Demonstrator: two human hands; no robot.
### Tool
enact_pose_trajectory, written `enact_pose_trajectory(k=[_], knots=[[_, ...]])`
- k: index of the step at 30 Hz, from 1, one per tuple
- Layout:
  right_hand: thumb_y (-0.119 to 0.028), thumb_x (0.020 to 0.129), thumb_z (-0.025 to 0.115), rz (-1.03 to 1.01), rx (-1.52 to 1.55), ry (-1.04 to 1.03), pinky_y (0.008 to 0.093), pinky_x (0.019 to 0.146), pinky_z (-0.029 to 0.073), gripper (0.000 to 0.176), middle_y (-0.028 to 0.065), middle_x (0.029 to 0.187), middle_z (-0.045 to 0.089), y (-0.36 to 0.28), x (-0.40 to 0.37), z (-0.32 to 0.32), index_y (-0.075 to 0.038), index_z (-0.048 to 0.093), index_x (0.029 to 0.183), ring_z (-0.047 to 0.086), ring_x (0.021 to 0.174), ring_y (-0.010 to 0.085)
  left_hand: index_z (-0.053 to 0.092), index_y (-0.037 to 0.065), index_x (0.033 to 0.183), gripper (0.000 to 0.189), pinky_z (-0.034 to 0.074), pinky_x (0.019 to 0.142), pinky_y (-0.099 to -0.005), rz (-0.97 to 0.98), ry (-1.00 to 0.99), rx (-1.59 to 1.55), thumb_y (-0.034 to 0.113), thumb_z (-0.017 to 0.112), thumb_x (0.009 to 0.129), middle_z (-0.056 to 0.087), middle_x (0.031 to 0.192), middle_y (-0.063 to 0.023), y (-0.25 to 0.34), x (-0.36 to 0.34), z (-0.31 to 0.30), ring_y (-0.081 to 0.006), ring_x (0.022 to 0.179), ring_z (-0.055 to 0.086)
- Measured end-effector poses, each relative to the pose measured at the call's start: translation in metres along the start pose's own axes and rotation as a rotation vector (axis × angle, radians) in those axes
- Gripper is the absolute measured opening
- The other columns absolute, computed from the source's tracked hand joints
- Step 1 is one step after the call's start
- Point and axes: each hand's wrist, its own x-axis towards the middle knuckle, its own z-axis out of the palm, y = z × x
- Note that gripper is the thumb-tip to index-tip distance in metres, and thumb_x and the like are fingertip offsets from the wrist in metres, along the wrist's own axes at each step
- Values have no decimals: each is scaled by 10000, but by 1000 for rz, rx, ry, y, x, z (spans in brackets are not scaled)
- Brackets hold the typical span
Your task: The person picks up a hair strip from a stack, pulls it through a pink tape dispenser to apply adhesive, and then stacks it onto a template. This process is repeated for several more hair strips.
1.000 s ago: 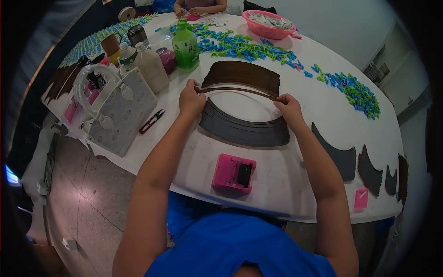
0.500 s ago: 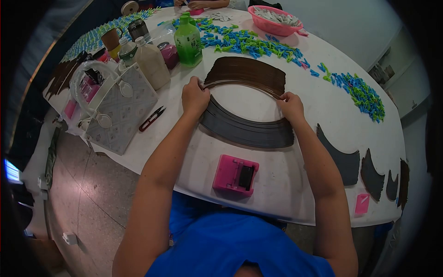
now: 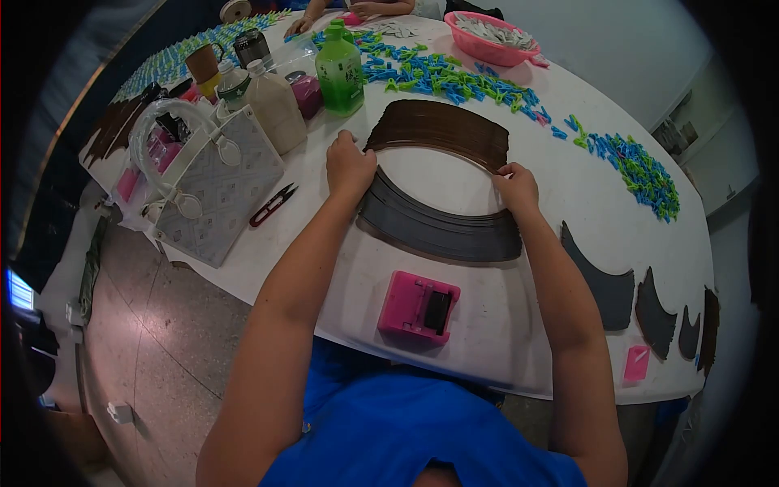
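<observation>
Now our two hands are well apart on the white counter (image 3: 495, 333). Our left hand (image 3: 350, 166) sits on the left end of the stack of brown curved strips (image 3: 442, 130). Our right hand (image 3: 517, 187) sits on the right end of that stack. Our fingers are curled down on the ends, but we cannot tell if they pinch a strip or just press on it.

The brown stack lies flat, bent like a rainbow. A stack of grey curved strips (image 3: 438, 233) lies just below it, bent the other way, and the two stacks meet under our hands.

A pink box (image 3: 419, 307) sits near the counter edge, close to us. A white handbag (image 3: 215, 191) stands to the left, with small snips (image 3: 273, 204) beside it. A green bottle (image 3: 341, 71) stands past our left hand. Blue and green clips (image 3: 438, 77) lie scattered behind the brown stack.
</observation>
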Motion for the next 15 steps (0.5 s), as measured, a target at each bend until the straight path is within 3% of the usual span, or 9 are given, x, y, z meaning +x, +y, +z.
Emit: enact_pose_trajectory(k=[10,12,15], knots=[[-279,789,783,6,-48,60,394,706,535,277,82,759,688,2,0,2,-89,771,991,671,715,235,603,-12,1119,372,506,976,-509,-4,-8,8,188,745,839,683,1142,-228,-1,0,0,-425,1131,621],[-260,811,737,75,-15,-26,458,905,556,241,193,1050,721,-7,-4,-5,-99,772,988,700,1002,366,604,-11,1119,370,506,976,-509,1,-6,8,190,745,841,683,1141,-227,-2,0,1,-424,1132,621],[-257,812,735,93,-7,-38,455,909,555,239,191,1053,721,-11,-6,-7,-99,773,987,697,1015,363,606,-10,1115,367,508,975,-508,-2,-4,7,191,746,842,685,1141,-225,-1,0,0,-421,1134,622]])
